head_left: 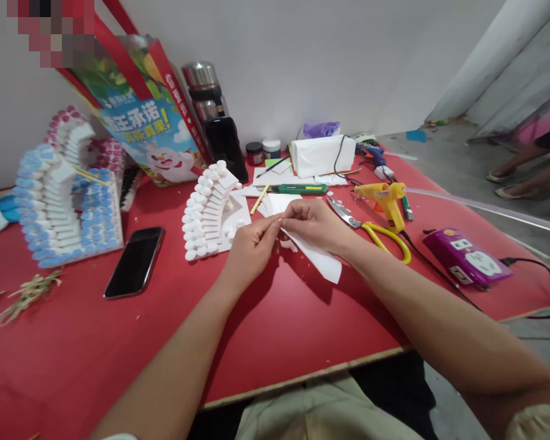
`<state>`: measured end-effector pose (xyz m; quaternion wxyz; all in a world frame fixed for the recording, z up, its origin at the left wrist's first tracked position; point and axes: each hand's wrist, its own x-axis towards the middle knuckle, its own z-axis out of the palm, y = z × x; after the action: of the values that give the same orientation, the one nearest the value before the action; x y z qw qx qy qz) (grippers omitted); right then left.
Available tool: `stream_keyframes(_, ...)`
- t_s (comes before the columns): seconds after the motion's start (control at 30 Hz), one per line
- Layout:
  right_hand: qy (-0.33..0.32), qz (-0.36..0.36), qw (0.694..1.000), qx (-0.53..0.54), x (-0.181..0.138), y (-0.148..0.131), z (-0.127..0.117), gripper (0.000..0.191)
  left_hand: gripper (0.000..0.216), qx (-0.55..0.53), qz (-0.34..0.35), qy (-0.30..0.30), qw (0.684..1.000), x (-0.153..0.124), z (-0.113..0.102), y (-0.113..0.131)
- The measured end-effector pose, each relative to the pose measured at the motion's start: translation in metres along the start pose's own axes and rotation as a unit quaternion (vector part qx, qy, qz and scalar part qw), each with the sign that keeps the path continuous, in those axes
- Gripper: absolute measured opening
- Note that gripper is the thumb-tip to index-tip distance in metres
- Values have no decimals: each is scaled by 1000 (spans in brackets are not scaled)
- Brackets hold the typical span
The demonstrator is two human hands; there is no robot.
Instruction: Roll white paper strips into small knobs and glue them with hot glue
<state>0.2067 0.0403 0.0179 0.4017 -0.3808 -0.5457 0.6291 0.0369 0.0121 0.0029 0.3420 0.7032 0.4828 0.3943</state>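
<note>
Both hands meet over the middle of the red table (266,342), fingertips pinched together. My left hand (255,244) is closed on the near corner of a white paper strip (323,261). Gripping the same strip from the other side is my right hand (314,223), also closed; the strip slants down to the right beneath it. Just left of my left hand stands a white curved model (206,217) with stepped slats and rounded white pieces along its outer edge. More white strips (275,205) lie fanned out behind my fingers. Small white scraps are scattered below.
Right of my hands lie yellow-handled scissors (385,241), a yellow glue gun (385,198) and a purple power socket (467,256) with cords. A green utility knife (297,189) lies behind. A phone (135,261), a blue-and-white model (64,208) and a shopping bag (151,128) are leftward.
</note>
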Motion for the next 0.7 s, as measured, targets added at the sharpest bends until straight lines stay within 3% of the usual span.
stream_keyframes(0.17, -17, 7, 1000, -16, 0, 1, -2, 18, 34, -85, -22, 26, 996, 3, 2, -8)
stream_keyframes(0.53, 25, 24, 999, -37, -4, -6, 2, 20, 17, -63, -36, 92, 993, 0, 6, -1)
stream_keyframes(0.7, 9, 48, 999, -14, 4, -1, -13, 26, 17, -56, -34, 98, 993, 0, 5, 0)
